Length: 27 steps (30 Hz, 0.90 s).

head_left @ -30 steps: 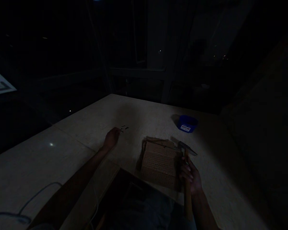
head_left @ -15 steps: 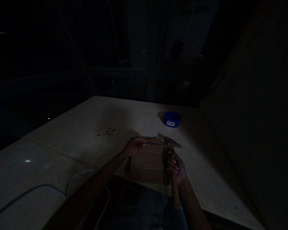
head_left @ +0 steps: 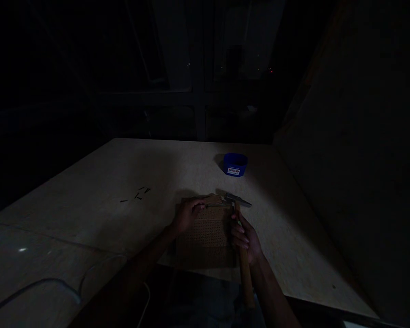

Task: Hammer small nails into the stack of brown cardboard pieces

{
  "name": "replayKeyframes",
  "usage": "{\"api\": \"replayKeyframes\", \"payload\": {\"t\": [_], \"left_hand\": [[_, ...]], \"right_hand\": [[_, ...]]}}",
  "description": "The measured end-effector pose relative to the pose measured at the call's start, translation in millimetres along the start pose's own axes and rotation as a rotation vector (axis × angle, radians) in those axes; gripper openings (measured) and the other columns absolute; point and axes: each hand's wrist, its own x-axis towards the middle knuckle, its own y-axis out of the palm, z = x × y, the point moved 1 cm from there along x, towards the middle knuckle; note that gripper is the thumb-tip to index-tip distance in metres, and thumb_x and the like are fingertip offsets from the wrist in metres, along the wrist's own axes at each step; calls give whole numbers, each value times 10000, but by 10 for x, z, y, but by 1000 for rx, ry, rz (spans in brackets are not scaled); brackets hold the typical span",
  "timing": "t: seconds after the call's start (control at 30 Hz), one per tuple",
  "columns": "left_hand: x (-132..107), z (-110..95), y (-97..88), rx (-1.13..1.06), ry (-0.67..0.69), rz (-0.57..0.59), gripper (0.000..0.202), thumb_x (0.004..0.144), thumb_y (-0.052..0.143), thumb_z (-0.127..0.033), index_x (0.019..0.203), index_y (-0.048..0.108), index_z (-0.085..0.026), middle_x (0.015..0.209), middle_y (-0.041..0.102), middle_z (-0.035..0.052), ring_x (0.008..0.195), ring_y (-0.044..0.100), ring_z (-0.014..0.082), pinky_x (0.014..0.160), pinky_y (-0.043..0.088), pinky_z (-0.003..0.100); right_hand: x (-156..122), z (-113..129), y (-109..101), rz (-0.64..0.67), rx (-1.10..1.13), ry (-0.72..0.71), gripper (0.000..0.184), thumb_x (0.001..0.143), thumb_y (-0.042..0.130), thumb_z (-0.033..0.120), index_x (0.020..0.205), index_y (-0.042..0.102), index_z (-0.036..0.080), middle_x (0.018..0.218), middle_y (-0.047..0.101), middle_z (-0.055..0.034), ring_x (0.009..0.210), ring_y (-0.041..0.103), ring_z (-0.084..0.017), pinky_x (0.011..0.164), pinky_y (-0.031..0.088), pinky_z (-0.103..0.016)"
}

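Observation:
A perforated wooden board (head_left: pixel 208 232) lies on the pale table (head_left: pixel 123 173) in front of me. My left hand (head_left: pixel 187 215) rests on the board's upper left part, its fingers pinched on a thin nail (head_left: pixel 216 206) held at the board's top edge. My right hand (head_left: pixel 246 236) is wrapped round the wooden handle of a hammer (head_left: pixel 239 228), whose metal head hovers at the board's upper right corner, close to the nail.
Several small dark nails (head_left: pixel 138 195) lie scattered on the table to the left. A blue tub (head_left: pixel 235 164) stands farther back. A cable (head_left: pixel 71 287) runs over the table's near left. The surroundings are very dark.
My left hand left the scattered nails and came to the board's top edge with a nail pinched in it. The hammer in my right hand stays by the board.

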Motion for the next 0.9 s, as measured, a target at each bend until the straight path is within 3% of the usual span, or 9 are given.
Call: {"api": "replayKeyframes", "payload": {"t": [0.53, 0.77, 0.9], "left_hand": [[-56, 225, 110, -30, 170, -27, 222, 926, 587, -224, 1007, 791, -256, 1044, 780, 42, 947, 726, 184, 866, 587, 314], [-51, 268, 152, -182, -17, 78, 237, 917, 576, -251, 1002, 798, -255, 1064, 789, 14, 981, 741, 199, 918, 594, 333], [-21, 294, 149, -231, -62, 72, 235, 897, 588, -261, 1005, 797, -261, 1056, 790, -1, 971, 747, 197, 920, 596, 326]], "right_hand": [[-37, -32, 160, -110, -45, -27, 159, 970, 630, 312, 989, 657, 157, 537, 440, 125, 318, 285, -3, 261, 230, -76], [-55, -40, 183, -142, -67, 19, 181, 981, 614, 347, 1006, 657, 173, 546, 440, 121, 327, 286, -2, 272, 245, -73], [-65, -24, 179, -164, -81, 14, 191, 986, 604, 361, 1008, 650, 177, 550, 426, 123, 328, 262, -3, 263, 232, -72]]}}
